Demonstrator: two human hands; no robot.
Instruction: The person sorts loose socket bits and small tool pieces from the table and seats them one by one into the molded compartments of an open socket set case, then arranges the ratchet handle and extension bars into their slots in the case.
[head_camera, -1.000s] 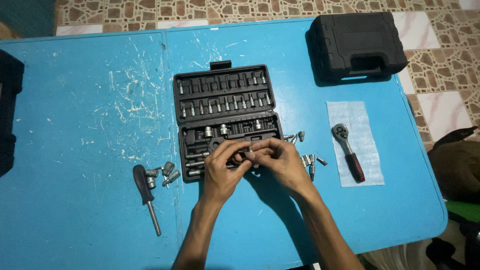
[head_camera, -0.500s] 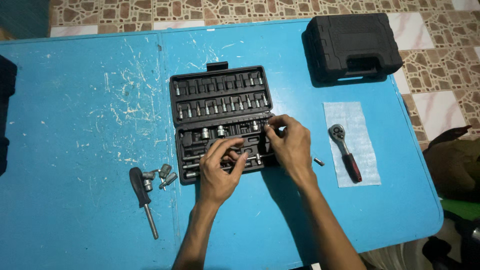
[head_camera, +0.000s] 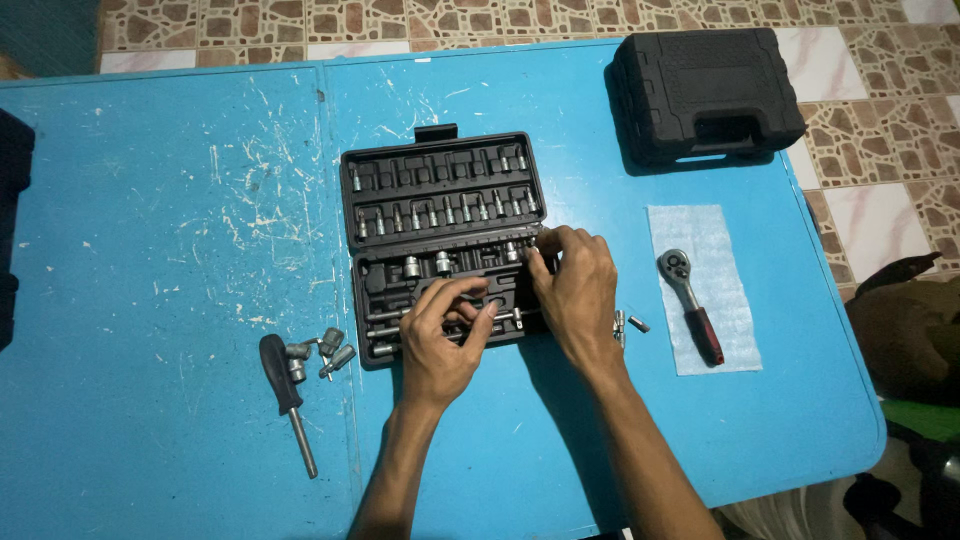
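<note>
An open black tool case lies in the middle of the blue table, with rows of small metal bits in its lid and sockets in its lower tray. My left hand rests curled on the lower tray, pressing on it beside a metal bar. My right hand reaches over the tray's right end. Its fingertips pinch a small socket at the end of the socket row. A few loose sockets lie just right of that hand.
A ratchet with a red-black handle lies on a white foam sheet at the right. A black-handled driver and some adaptors lie left of the case. A closed black case stands at the back right. The table edge is near.
The hands, together over the tray's front a second ago, have parted. My right hand moved up to the tray's right end with a socket, and my left hand settled on the tray.
</note>
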